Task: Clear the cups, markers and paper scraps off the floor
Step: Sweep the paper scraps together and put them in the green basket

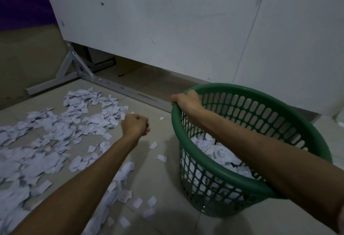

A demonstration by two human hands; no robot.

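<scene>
White paper scraps (50,134) lie scattered in a wide patch over the tiled floor on the left, with a few loose pieces trailing toward the middle. A green perforated plastic basket (305,128) stands on the right, partly filled with crumpled white paper. My right hand (187,100) grips the basket's far left rim, the forearm crossing over its opening. My left hand (135,124) hovers over the right edge of the scraps, fingers curled into a fist; nothing shows in it. No cups or markers are visible.
A large white board panel (167,20) stands behind the basket, raised on a white metal frame (74,70) whose foot bar runs across the floor. Bare tiles lie between the scraps and the basket.
</scene>
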